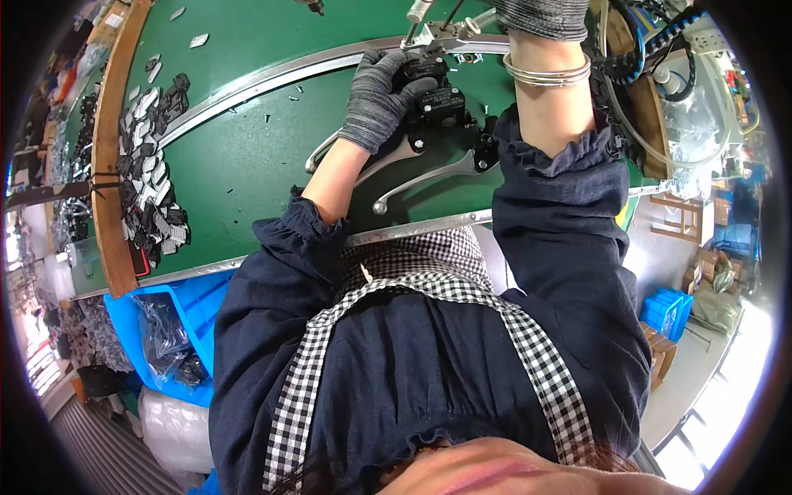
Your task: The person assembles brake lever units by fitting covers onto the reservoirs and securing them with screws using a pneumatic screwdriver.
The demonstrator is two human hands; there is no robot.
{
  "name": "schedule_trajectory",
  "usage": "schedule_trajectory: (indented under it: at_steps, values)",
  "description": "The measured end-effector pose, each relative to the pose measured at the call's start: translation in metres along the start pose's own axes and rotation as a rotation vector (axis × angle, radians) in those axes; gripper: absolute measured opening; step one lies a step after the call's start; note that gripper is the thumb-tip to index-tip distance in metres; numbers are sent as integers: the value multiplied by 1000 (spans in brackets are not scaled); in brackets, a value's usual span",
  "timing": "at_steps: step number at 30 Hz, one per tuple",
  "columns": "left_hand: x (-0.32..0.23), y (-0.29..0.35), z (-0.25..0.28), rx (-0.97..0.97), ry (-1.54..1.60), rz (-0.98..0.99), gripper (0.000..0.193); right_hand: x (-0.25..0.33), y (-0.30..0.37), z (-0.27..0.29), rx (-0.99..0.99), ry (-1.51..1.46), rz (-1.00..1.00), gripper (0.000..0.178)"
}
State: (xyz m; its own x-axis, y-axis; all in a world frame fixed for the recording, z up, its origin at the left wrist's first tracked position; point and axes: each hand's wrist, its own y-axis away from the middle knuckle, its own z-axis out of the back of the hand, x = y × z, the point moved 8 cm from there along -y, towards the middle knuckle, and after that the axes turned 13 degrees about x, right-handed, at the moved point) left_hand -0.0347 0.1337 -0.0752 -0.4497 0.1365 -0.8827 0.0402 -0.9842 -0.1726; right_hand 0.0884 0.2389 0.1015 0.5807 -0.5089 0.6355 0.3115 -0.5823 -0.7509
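My left hand (379,101), in a grey knit glove, is closed on a black brake master cylinder (425,66) with a silver lever. Thumb and fingers straddle its body, close to the metal rail fixture. Two similar brake assemblies lie nearer to me: one black cylinder (444,104) beside my thumb, and a silver brake lever (429,181) pointing left toward the bench edge. At the top edge, my right hand (540,18), also gloved, is raised to the right of the metal fixture (445,33). Its fingers are hidden or cut off, so its grip does not show.
A metal rail (272,73) crosses the green bench (272,165), with loose screws scattered about. Small black and silver parts (153,181) are heaped along the wooden edge board (107,165). Cables and hoses (639,66) hang at right; a blue bin (194,313) stands below left.
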Motion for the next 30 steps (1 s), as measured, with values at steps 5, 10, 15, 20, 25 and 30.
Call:
schedule_trajectory:
  at_steps: [5,10,15,20,25,30]
  values:
    - [-1,0,0,-10,-239,1,50,-9,3,-16,38,7,-21,38]
    - [6,-2,0,-29,-76,-16,50,-16,6,-26,53,5,-45,38]
    - [10,-1,-1,-11,-99,18,46,-22,9,-37,77,2,-62,38]
    - [8,-3,-3,31,-61,5,38,-27,10,-43,89,8,-77,38]
    - [0,-1,0,0,-121,-30,38,-30,13,-45,90,12,-92,38]
    - [0,0,1,-47,-224,-33,44,-31,18,-45,94,22,-101,38]
